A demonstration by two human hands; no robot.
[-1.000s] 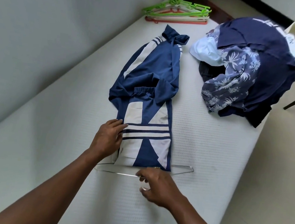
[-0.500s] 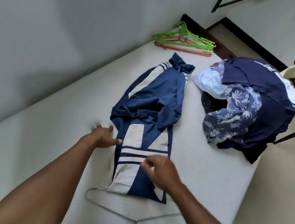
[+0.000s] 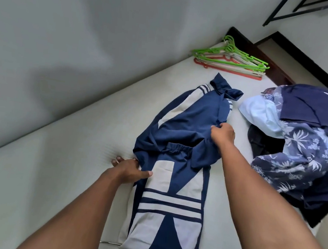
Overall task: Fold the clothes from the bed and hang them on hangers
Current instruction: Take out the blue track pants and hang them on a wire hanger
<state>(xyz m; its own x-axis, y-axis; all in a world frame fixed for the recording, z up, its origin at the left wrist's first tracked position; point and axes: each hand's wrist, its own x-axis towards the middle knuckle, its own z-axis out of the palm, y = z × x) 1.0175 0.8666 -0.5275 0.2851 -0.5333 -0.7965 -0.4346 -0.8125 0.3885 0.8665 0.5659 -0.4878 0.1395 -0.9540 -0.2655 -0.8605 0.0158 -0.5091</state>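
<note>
On my feed: the navy-white garment (image 3: 177,146) lies lengthwise down the middle of the bed (image 3: 50,183). Near end w/ the white stripe panels points toward the camera. Far end is bunched into a small navy fold. An elastic waistband shows across the middle, w/ navy cloth folded over around it.

R hand (image 3: 222,134) is stretched out to the garment's right edge, past the waistband. Its fingers are curled and pinch a fold of the navy cloth.

L hand (image 3: 129,170) sits at the left edge, approx level w/ the waistband. Thumb lies straight on the white panel. Fingers push down into the mattress right at the cloth edge and dent it. Can't tell if they hook under the edge or only press.

A short bit of wire hanger (image 3: 109,243) pokes out from under the garment's near left corner.

The pile of clothes (image 3: 299,150) (floral navy shirt, pale blue piece, dark items) sits on the bed's right side, near the garment.

The stack of plastic hangers (image 3: 231,62), green on top and orange at the bottom, lies at the bed's far end by the wall (image 3: 67,31). A black metal frame (image 3: 278,12) shows top right.
</note>
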